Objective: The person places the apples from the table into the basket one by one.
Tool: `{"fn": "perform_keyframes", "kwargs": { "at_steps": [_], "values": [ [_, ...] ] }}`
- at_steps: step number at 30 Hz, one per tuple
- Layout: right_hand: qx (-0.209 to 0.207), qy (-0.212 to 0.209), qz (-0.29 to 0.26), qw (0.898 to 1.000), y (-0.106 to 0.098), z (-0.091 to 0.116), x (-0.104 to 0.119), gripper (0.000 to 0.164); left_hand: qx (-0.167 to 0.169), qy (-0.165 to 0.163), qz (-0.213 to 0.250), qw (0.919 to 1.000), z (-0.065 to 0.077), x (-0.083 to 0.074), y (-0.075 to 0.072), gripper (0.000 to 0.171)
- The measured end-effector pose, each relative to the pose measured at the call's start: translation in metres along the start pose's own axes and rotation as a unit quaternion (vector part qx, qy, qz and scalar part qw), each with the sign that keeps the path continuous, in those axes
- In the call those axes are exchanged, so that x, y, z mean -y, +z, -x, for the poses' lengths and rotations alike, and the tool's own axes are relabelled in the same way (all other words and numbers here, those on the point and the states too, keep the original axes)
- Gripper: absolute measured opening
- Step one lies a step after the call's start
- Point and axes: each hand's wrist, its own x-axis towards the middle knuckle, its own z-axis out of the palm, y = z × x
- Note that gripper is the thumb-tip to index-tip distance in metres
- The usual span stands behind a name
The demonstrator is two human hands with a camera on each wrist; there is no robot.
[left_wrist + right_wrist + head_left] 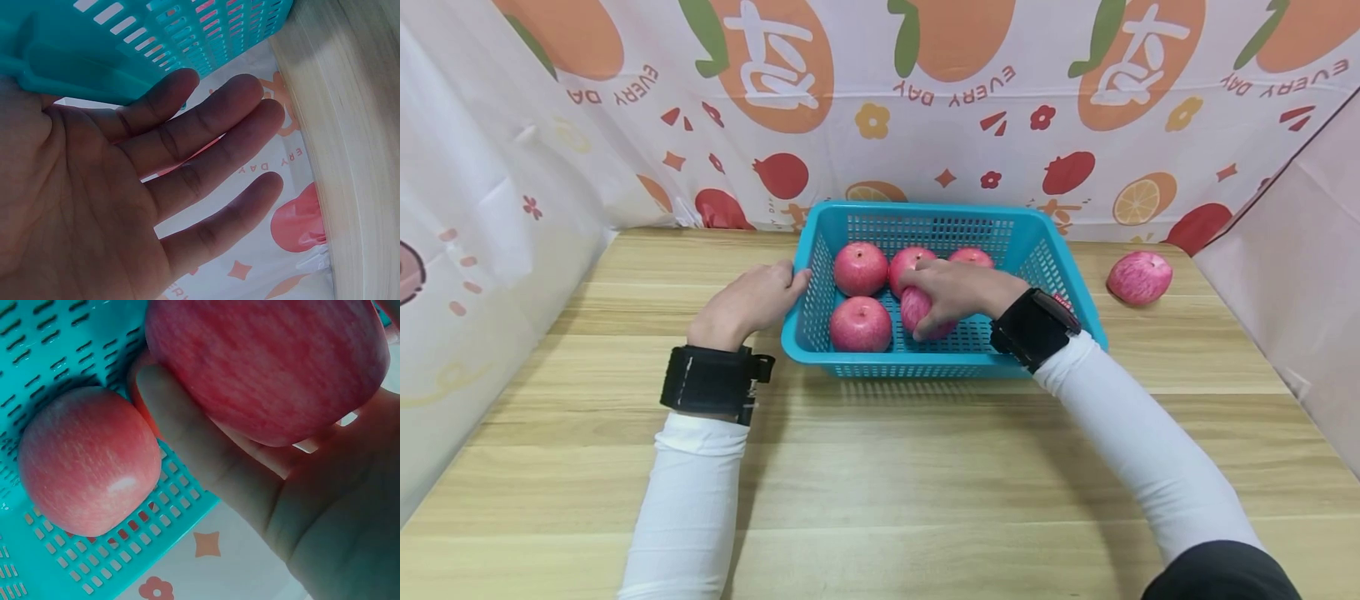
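Note:
A blue plastic basket (925, 359) stands on the table with several red apples in it. My left hand (748, 304) holds the basket's left rim, the thumb over the edge. In the left wrist view the other fingers (206, 178) stretch out below the rim, outside the basket. My right hand (961, 290) reaches into the basket and grips a streaked apple (916, 308), seen large in the right wrist view. Two apples (861, 268) (861, 324) sit at the basket's left side. Two more, partly hidden by the right hand, lie toward the back, including one apple (972, 256).
Right of the basket, a single pinkish apple (1139, 277) lies on the wooden table (880, 500). A white fruit-print cloth (925, 150) hangs behind the basket, and pale cloth (490, 250) borders the left side.

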Motion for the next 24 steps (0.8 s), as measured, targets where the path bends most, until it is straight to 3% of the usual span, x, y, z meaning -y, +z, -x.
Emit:
{"fn": "perform_keyframes", "kwargs": {
  "at_steps": [15,24],
  "values": [
    [0.024,-0.014,0.019,0.999,0.0065,-0.0072,0.0064,0.065,0.0,0.0,0.002,1.0,0.0016,0.0018,0.0002,0.052],
    [0.025,-0.045,0.022,0.998,0.0088,-0.0061,0.0068,0.051,-0.002,0.005,-0.002,1.0,0.0016,0.003,0.0017,0.054]
  ]
}}
